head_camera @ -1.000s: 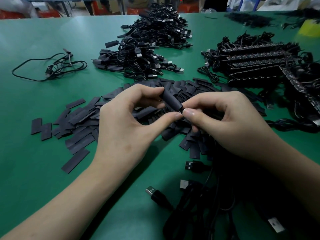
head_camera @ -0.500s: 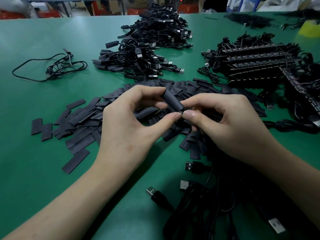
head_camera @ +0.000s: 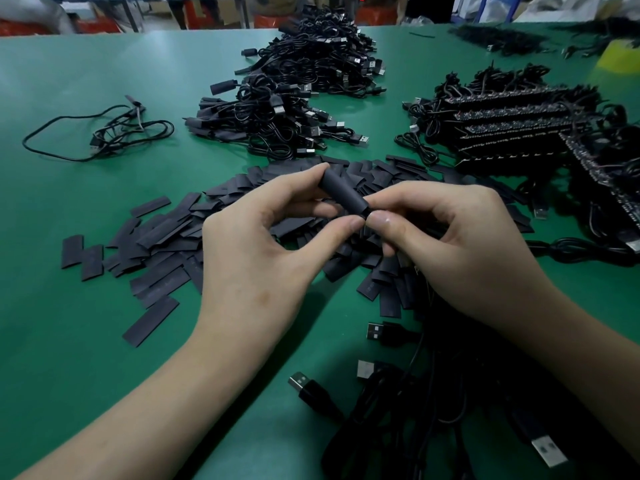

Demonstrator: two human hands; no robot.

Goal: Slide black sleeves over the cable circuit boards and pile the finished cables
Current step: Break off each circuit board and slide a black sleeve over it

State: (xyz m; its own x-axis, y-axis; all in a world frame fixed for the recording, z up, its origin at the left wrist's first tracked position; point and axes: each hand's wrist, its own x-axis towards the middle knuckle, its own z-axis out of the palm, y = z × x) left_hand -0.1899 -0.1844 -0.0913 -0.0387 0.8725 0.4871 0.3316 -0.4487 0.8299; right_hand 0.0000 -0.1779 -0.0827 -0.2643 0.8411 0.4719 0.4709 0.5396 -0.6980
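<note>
My left hand (head_camera: 256,258) pinches a black sleeve (head_camera: 343,192) between thumb and fingers, holding it tilted above the table. My right hand (head_camera: 460,251) pinches the sleeve's near end, where a cable end goes in; the circuit board itself is hidden. Flat black sleeves (head_camera: 162,247) lie scattered under and left of both hands. Two piles of sleeved cables (head_camera: 273,123) sit behind them. Unsleeved cables (head_camera: 415,403) trail from under my right hand toward the near edge.
Rows of cables with bare boards (head_camera: 512,129) are stacked at the right. A loose cable (head_camera: 104,133) lies at the far left on the green table (head_camera: 69,341). A yellow object (head_camera: 620,57) sits at the far right corner.
The sleeve has come further out toward the far left between my fingers, and both hands have shifted slightly. Nothing on the table moved.
</note>
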